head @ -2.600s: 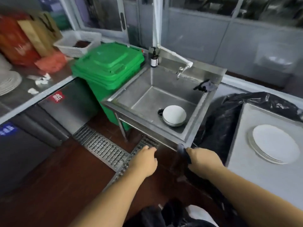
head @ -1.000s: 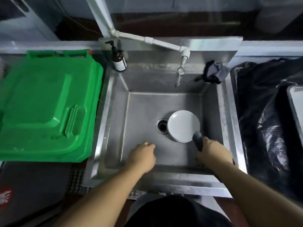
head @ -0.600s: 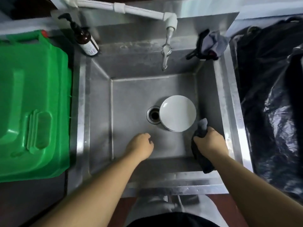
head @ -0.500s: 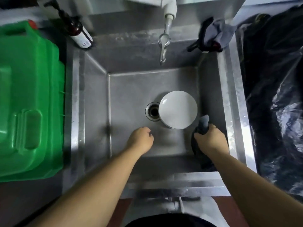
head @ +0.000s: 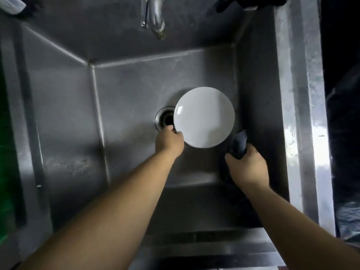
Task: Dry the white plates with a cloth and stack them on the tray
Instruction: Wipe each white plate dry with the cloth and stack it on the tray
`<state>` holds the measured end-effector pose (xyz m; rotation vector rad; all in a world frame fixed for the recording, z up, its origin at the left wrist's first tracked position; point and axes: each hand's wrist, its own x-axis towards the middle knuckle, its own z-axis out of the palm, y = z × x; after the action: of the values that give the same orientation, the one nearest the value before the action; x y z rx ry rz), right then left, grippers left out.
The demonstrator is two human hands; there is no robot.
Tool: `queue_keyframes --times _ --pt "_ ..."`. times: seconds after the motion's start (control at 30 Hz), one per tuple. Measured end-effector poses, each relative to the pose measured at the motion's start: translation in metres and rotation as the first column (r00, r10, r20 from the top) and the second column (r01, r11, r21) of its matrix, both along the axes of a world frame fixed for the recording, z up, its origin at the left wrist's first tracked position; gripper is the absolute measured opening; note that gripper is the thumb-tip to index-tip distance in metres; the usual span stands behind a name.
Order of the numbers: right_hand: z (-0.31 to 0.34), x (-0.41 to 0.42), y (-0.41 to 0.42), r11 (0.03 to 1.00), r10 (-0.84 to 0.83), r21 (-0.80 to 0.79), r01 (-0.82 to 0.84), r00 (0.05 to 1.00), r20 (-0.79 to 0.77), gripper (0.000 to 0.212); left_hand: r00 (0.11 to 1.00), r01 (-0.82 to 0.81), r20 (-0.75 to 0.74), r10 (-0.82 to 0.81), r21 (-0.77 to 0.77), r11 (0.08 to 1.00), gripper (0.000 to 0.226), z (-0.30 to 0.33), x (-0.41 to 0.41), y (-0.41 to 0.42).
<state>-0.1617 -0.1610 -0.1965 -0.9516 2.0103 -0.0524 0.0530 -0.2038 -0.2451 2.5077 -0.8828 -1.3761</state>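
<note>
A white plate [head: 204, 116] lies in the steel sink [head: 126, 90], just right of the drain [head: 165, 118]. My left hand [head: 169, 142] reaches down to its lower-left rim, and its curled fingers take hold of the edge there. My right hand [head: 247, 167] hovers low by the sink's right wall, gripping a dark cloth [head: 239, 145] that sticks up out of the fist and hangs below it. The tray is out of view.
The tap [head: 154, 16] hangs over the sink's back wall. A dark rag [head: 239, 2] lies on the back right corner. A green bin [head: 3, 145] stands at the left edge, and black plastic sheeting [head: 344, 114] lies on the right.
My head has leaned in over the sink. My left hand has moved forward and right from the sink floor to the plate's rim. The right hand still holds the cloth.
</note>
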Motion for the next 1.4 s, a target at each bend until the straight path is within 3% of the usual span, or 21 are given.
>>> queue_keyframes --times 0.2,0.4,0.77,0.93,1.0,1.17,1.3,1.4 --pt "-0.013 0.0 0.006 0.997 -0.072 0.011 0.072 0.997 0.005 0.023 0.984 -0.165 0.065 0.167 -0.035 0.986 0.019 -0.018 -0.004 -0.011" --pt "-0.016 0.002 0.004 0.996 -0.086 -0.004 0.086 0.996 0.016 0.02 0.953 -0.304 0.013 0.304 0.0 0.953 0.01 -0.03 -0.005 -0.021" --pt "0.01 -0.002 0.015 0.995 -0.092 -0.024 0.092 0.996 0.022 0.021 0.863 -0.447 -0.237 0.445 0.049 0.893 0.016 -0.004 0.015 -0.012" --pt "0.037 0.005 0.024 0.992 -0.102 -0.072 0.103 0.995 0.017 0.023 0.833 -0.44 -0.359 0.421 0.033 0.898 0.018 0.03 0.023 -0.01" --pt "0.049 0.009 0.028 0.988 -0.115 -0.096 0.118 0.993 0.035 0.027 0.811 -0.436 -0.416 0.412 0.04 0.899 0.029 0.046 0.026 -0.007" --pt "0.083 0.022 0.039 0.948 -0.265 -0.123 0.293 0.942 0.205 0.013 0.762 -0.432 -0.505 0.405 0.07 0.899 0.038 0.099 0.045 0.016" --pt "0.128 0.038 0.038 0.841 -0.473 -0.049 0.539 0.777 0.415 0.01 0.681 -0.441 -0.62 0.389 0.076 0.894 0.031 0.154 0.063 0.045" --pt "0.167 0.049 0.03 0.82 -0.455 -0.095 0.565 0.742 0.492 0.012 0.596 -0.472 -0.704 0.385 0.08 0.878 0.032 0.194 0.072 0.068"
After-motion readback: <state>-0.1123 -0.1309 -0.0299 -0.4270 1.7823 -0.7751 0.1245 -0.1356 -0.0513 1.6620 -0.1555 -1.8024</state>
